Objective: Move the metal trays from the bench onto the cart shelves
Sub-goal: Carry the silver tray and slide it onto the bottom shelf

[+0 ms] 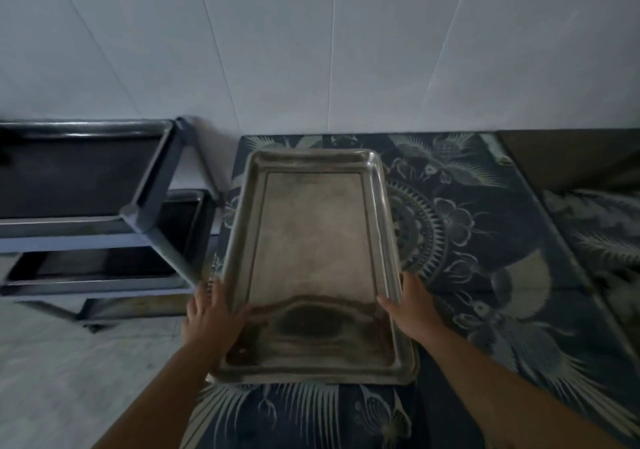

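Two hands hold one metal tray (313,261) on the patterned surface (485,240); left hand (207,313) and right hand (412,304) grip its long sides; its long axis runs away from the person; the cart (104,213) stands just left.

Dark blue cloth (485,226) with pale bird and flower patterns, white tiled wall (311,39) behind, light floor (69,379) at left

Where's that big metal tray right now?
In the head view the tray sits centre frame on the patterned bench cover, gripped at its long sides by the left hand and right hand, with the cart to its left.
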`<control>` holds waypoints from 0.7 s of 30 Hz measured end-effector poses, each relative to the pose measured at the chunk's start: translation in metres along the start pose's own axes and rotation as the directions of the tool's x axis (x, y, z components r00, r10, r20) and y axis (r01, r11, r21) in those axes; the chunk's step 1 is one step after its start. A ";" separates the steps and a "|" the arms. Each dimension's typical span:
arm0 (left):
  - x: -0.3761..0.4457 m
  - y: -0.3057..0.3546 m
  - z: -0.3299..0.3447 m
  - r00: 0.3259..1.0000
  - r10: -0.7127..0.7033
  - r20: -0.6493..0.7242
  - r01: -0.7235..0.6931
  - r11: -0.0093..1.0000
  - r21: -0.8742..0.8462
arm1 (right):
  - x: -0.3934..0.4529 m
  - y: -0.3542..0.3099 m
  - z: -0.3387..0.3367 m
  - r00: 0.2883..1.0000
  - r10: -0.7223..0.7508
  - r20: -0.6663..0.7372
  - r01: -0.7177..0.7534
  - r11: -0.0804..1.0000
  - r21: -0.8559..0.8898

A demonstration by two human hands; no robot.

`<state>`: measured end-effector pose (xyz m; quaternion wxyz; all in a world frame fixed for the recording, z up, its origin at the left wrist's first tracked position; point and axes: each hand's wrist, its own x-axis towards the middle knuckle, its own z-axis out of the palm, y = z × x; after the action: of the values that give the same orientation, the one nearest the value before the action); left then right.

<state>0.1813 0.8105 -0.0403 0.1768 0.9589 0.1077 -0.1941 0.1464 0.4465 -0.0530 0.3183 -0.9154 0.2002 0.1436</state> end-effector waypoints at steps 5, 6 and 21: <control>0.035 0.002 0.002 0.989 -0.116 -0.097 0.066 0.906 -0.419 | 0.025 -0.008 0.017 0.964 0.227 -0.142 -0.170 0.929 0.329; 0.043 0.000 0.004 0.982 -0.156 -0.104 0.092 0.885 -0.456 | 0.030 -0.007 0.018 0.952 0.262 -0.155 -0.187 0.905 0.383; 0.074 -0.014 0.015 0.981 -0.191 0.017 0.167 0.810 -0.562 | 0.055 0.007 0.026 0.942 0.231 -0.244 -0.125 0.915 0.384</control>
<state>0.2390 0.8280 -0.0877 0.4290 0.8539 0.2532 -0.1502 0.1885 0.4426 -0.0976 0.4353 -0.8295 0.3499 -0.0002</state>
